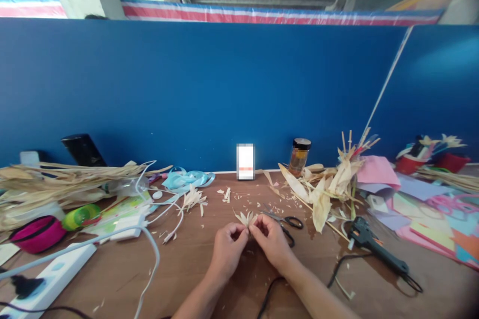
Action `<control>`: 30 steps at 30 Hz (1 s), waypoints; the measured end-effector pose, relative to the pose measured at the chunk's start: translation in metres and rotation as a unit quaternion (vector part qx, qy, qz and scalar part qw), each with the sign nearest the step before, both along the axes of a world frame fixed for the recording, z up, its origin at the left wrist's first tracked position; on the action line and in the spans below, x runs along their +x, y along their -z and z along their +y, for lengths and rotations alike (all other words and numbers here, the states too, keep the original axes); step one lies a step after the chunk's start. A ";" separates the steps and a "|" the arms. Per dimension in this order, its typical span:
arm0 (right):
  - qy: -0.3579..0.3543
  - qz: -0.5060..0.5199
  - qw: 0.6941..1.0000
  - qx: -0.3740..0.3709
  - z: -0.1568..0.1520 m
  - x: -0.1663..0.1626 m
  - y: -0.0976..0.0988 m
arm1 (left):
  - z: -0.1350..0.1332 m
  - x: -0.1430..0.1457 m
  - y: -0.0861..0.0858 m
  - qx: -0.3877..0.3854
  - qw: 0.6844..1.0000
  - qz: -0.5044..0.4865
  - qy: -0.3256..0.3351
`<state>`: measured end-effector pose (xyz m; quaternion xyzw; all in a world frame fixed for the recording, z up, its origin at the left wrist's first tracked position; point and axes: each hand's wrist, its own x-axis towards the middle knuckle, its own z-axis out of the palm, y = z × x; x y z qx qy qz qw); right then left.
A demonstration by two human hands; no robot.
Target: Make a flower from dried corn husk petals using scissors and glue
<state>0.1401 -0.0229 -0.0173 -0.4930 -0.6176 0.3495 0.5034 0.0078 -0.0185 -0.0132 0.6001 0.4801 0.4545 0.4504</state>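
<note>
My left hand (227, 248) and my right hand (271, 240) meet over the brown table (194, 264), fingers pinched together on a small pale husk flower (246, 219) with pointed petals fanning upward. Black-handled scissors (288, 223) lie just right of my right hand. A black glue gun (376, 250) rests further right with its cord trailing. A pile of dried corn husks (322, 189) stands behind the scissors. Another small husk flower (193, 198) lies to the left.
Long dried husks (56, 184) heap at the left beside a pink pouch (36, 234), a white power strip (48, 279) and white cables. Light blue ribbon (187, 178), a small jar (299, 156), and coloured paper sheets (422, 199) lie along the blue partition (209, 89).
</note>
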 end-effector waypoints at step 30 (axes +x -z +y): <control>-0.003 0.021 1.000 0.006 -0.002 -0.001 -0.004 | -0.003 0.002 -0.001 0.035 0.998 0.035 -0.029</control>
